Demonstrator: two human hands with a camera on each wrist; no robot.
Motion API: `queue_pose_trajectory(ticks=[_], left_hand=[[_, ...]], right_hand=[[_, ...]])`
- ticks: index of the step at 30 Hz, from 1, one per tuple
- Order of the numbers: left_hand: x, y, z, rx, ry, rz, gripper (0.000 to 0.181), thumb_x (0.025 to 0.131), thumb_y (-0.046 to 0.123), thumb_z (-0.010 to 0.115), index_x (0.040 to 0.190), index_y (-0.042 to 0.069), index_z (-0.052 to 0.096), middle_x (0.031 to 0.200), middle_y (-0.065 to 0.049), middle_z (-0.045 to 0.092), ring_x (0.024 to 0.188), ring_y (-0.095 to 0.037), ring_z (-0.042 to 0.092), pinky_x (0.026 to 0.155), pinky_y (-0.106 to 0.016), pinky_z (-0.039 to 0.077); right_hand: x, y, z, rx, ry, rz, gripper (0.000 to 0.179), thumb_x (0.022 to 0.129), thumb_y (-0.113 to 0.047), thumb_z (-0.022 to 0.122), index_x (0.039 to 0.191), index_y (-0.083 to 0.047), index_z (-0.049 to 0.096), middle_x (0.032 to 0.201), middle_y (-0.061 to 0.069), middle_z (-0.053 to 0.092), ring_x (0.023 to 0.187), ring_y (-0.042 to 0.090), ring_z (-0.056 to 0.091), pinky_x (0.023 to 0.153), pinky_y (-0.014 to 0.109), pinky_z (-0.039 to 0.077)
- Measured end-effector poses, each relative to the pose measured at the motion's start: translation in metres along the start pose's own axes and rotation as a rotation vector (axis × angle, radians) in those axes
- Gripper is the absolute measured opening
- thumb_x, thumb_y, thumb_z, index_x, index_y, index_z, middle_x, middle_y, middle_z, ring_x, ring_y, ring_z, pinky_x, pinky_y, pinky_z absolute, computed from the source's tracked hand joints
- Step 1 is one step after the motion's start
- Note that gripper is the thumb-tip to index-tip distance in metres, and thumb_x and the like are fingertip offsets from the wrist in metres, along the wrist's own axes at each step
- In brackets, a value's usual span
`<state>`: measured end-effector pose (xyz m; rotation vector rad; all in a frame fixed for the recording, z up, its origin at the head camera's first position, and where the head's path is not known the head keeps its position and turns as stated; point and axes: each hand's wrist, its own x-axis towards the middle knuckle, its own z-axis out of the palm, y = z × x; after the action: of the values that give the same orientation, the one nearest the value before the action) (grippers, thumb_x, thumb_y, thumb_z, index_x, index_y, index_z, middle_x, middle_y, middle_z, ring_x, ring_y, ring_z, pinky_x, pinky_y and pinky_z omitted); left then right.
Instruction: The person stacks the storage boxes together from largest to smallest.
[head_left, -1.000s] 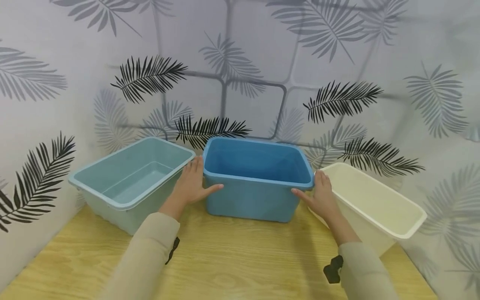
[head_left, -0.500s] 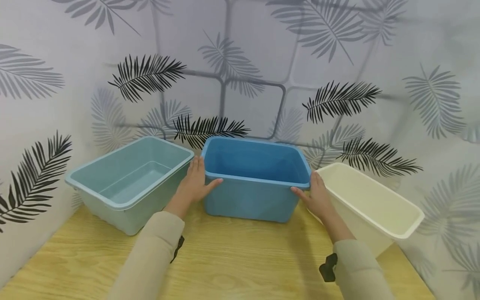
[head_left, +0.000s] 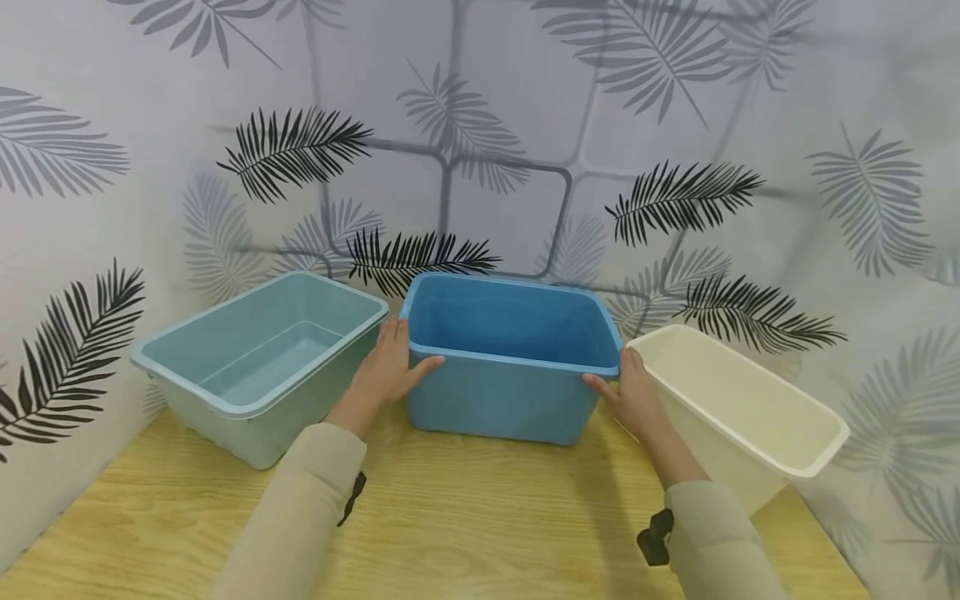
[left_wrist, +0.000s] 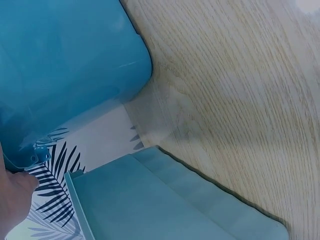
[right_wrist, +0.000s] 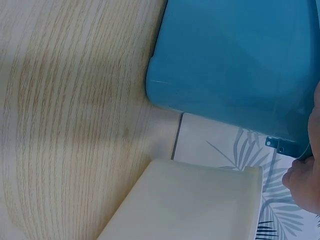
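Note:
A blue plastic bin, hollow side up, stands on the wooden table in the middle of the head view. At its front left corner my left hand grips the rim, thumb across the front face and fingers along the side. My right hand holds the front right corner the same way. Both wrist views show part of the hand at the edge of the frame, close to the bin's rim and a small bracket under it. Most of the fingers are hidden there.
A pale green-blue bin stands at an angle on the left. On the right, a cream bin is turned outward. Behind them rises a wall with a leaf pattern. Bare wood of the table shows in front.
My left hand has shifted slightly right against the blue bin's corner, and my right hand slightly left. The bin has barely moved; during the last half second everything is nearly still.

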<state>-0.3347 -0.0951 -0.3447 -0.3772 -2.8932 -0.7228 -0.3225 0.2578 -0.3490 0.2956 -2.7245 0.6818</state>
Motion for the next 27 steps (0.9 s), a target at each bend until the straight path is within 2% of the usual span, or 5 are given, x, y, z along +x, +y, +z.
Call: queue_pose_trajectory(ticks=[12, 27], left_hand=[[-0.007, -0.001, -0.001, -0.021, 0.041, 0.024, 0.092, 0.091, 0.053, 0.047, 0.144, -0.011, 0.008, 0.153, -0.027, 0.001, 0.143, -0.039, 0.006, 0.112, -0.051, 0.023], [-0.015, -0.005, 0.002, -0.020, 0.096, 0.079, 0.089, 0.090, 0.050, 0.051, 0.143, -0.012, 0.015, 0.153, -0.026, 0.005, 0.143, -0.036, 0.007, 0.113, -0.049, 0.023]], right_hand=[[-0.006, -0.002, -0.004, -0.049, -0.015, 0.030, 0.084, 0.090, -0.040, 0.057, 0.140, 0.016, 0.019, 0.147, 0.036, 0.016, 0.132, 0.051, 0.025, 0.107, 0.058, 0.026], [-0.016, -0.002, -0.004, -0.059, 0.091, -0.041, 0.082, 0.083, -0.037, 0.066, 0.135, 0.017, 0.032, 0.142, 0.035, 0.030, 0.131, 0.049, 0.030, 0.106, 0.056, 0.030]])
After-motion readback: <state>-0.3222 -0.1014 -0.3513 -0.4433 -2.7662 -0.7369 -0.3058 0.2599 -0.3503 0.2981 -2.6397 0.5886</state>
